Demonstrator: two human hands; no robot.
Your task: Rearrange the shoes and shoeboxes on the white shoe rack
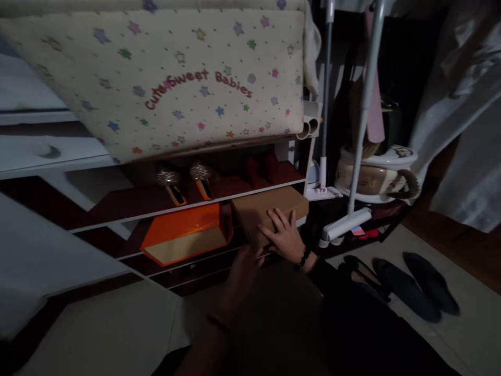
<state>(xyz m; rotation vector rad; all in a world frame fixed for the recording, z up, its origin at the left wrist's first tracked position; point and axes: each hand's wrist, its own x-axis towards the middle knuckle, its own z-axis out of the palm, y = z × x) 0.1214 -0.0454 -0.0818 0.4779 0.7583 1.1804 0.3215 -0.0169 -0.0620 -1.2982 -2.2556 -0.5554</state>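
Observation:
A brown cardboard box (250,209) sits on the shelf under the top board of a shoe rack, its near end sticking out. My right hand (285,237) lies on the box's near end with its fingers spread; a dark bead bracelet is on the wrist. Just below the box's near left corner is my left hand (245,269). It is dim and blurred, so its finger pose and any contact with the box are unclear. Left of the brown box lies an orange box (188,232) with a pale side.
Shiny-toed shoes (200,175) and red shoes (260,167) stand on the shelf board (129,206) above. A star-print cover (203,109) overhangs the rack. A mop (348,222) leans at right. Dark shoes (407,287) lie on the floor.

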